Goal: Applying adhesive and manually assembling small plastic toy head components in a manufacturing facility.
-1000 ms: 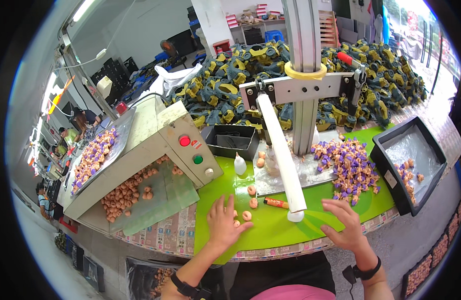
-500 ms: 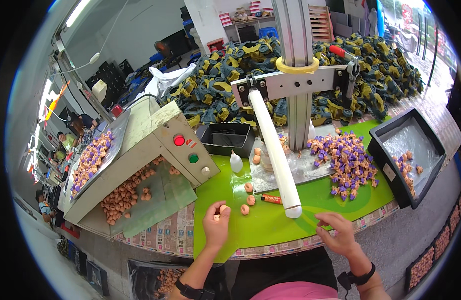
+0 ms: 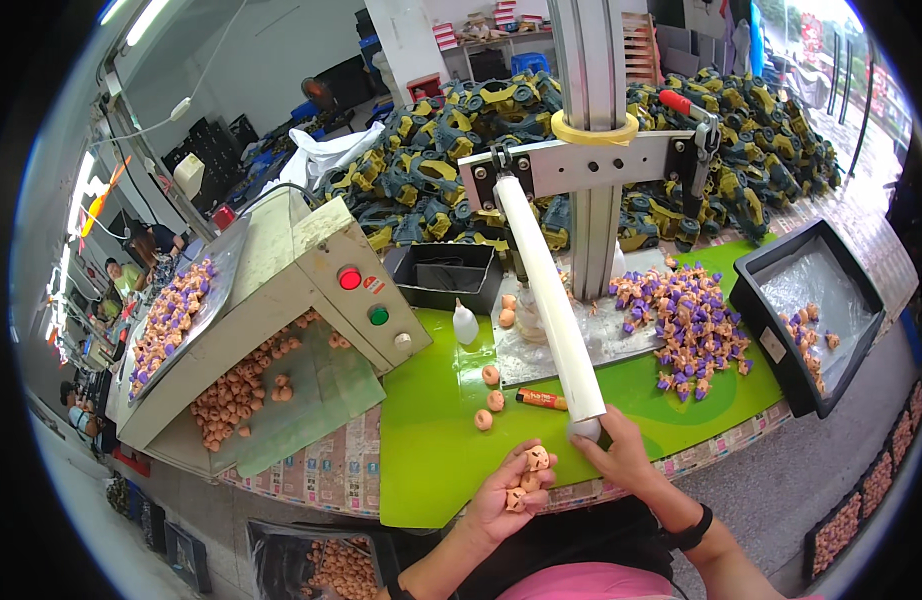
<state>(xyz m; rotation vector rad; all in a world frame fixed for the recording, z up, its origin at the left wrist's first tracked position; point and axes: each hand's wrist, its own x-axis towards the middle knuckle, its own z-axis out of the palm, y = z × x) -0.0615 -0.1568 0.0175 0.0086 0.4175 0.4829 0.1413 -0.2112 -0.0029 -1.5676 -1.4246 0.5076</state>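
My left hand (image 3: 493,512), palm up above the front edge of the green mat (image 3: 421,470), cradles several small peach-coloured doll heads (image 3: 536,459) in curled fingers. Dark markings show on the topmost head. To its right, my right hand (image 3: 626,452) grips the rounded lower end of a long white lever handle (image 3: 551,300). That handle slants down toward me from a metal plate on an upright aluminium post (image 3: 593,80). Left of the lever, a few loose heads (image 3: 495,401) lie on the mat near an orange tube-shaped item (image 3: 542,399).
A beige machine (image 3: 326,255) with red and green buttons stands left, heads piled beneath it. Purple-and-peach figures (image 3: 691,320) are heaped right of the post, beside a black tray (image 3: 781,370). Behind rises a mound of yellow-and-dark toy vehicles (image 3: 431,170). A white squeeze bottle (image 3: 465,324) stands on the mat.
My left hand has moved right and turned palm up, showing the heads in it. My right hand has moved left onto the lever's end and closed there.
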